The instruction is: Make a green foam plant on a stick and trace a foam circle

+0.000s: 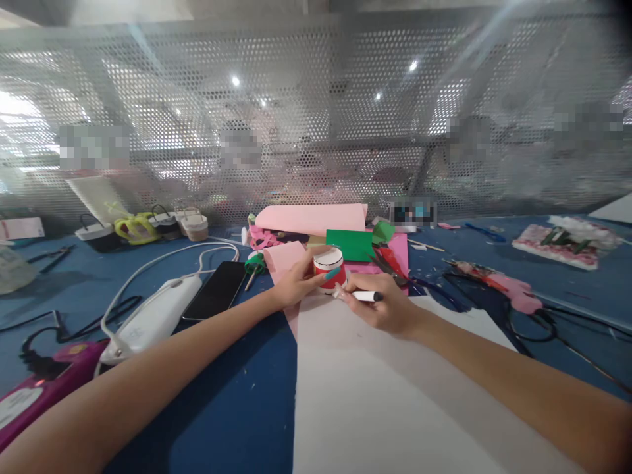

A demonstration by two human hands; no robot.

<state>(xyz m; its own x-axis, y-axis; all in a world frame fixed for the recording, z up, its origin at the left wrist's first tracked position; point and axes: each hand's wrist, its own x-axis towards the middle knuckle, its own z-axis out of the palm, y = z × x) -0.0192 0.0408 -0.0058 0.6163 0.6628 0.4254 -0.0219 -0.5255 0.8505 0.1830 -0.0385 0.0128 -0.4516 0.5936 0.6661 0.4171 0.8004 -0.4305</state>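
Note:
My left hand (297, 281) is closed round the left side of a small red and white cup (328, 262) with dark lines near its rim and base. Its thumb, with a teal nail, lies across the front. In my right hand (382, 306) is a white marker with a black end (366, 296), pinched between the fingers. The writing end is hidden at the fingertips, close to the cup's lower edge. Beneath both hands spreads a large white paper sheet (355, 395). Behind the cup lie green paper (349, 245) and pink paper (311, 217).
On the left are a black phone (217, 289), a white power strip (153, 316) with cables and a magenta device (49, 382). To the right lie scissors (429, 289) and a pink glue gun (518, 289). Small baskets (195, 225) stand before a perforated metal screen (316, 118).

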